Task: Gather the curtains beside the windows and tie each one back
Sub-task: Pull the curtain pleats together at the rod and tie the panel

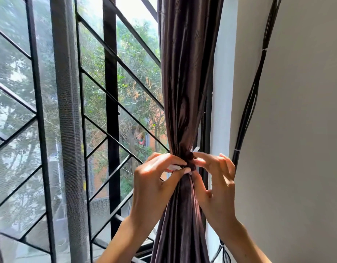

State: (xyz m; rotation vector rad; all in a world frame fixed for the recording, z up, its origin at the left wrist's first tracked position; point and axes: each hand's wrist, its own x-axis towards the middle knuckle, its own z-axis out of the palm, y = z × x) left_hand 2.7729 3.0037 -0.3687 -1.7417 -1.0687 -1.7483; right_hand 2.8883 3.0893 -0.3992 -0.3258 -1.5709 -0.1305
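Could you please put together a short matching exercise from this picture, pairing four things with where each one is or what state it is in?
Things:
1. curtain
2. white tie
3. black cables
4. window grille

States or places:
A. clipped along the wall on the right
B. gathered into a tight bunch
C. dark bars across the window
D. pinched by the left hand

Pairs: 1-B, 2-D, 3-A, 4-C

Daylight through window [126,73] | sky glare top | bars bowed, perhaps lens distortion

No readable text, label, brand, number or sign appears anywhere in this view.
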